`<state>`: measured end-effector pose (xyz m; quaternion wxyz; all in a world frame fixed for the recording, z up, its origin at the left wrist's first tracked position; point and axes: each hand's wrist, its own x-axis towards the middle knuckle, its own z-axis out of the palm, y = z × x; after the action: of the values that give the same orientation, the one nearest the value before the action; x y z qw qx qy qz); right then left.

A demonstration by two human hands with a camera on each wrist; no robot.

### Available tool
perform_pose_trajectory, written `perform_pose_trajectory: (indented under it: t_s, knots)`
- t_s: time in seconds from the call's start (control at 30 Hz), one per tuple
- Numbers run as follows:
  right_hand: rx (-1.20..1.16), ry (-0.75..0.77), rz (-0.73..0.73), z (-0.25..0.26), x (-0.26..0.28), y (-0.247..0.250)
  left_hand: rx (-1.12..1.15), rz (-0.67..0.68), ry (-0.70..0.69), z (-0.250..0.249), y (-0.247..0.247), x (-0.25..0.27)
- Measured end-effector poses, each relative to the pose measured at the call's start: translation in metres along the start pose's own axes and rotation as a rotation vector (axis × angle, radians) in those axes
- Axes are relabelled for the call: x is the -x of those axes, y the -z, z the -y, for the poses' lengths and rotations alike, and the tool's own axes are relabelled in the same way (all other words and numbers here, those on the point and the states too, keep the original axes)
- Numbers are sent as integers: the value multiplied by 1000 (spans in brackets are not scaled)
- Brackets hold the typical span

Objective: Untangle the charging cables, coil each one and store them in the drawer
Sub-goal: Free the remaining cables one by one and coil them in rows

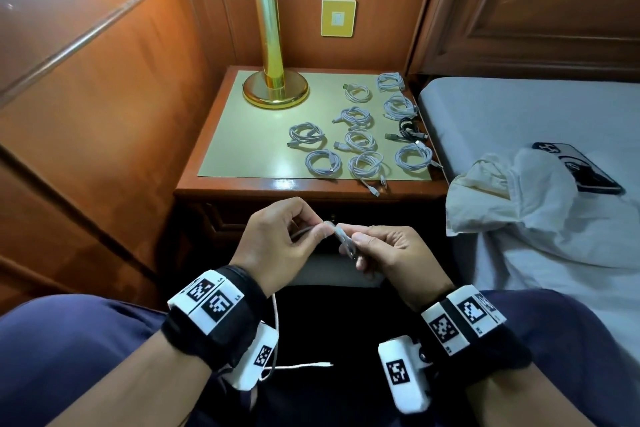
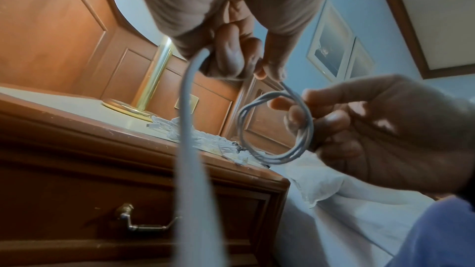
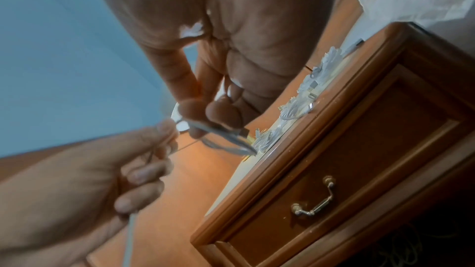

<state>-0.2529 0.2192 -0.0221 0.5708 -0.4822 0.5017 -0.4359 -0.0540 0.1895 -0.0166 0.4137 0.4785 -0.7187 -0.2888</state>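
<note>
In the head view both hands work one white charging cable [image 1: 343, 240] above my lap, in front of the nightstand. My right hand [image 1: 358, 243] pinches a small coil [image 2: 277, 129] of it with several loops. My left hand [image 1: 318, 231] pinches the strand that leads into the coil; the loose tail [image 1: 304, 365] hangs past my left wrist and ends over my lap. The right wrist view shows the coil [image 3: 226, 139] under my right fingertips [image 3: 218, 112]. Several coiled white cables [image 1: 360, 140] and one black cable [image 1: 410, 128] lie on the nightstand top [image 1: 249, 135]. The drawer is shut, its handle [image 3: 313, 204] free.
A brass lamp [image 1: 273, 87] stands at the back left of the nightstand. To the right is a bed [image 1: 519, 107] with a crumpled white cloth [image 1: 512, 198] and a phone [image 1: 581, 170]. Wood panelling runs along the left.
</note>
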Motion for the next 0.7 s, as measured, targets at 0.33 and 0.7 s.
perform_pose_trajectory:
  t_s: [0.33,0.7]
  knots:
    - [244,70,83,0,3,-2,60,22,87,-5,-2,2]
    - [-348,-60,-61,13,-4,16,-12,57,195,10,31,-20]
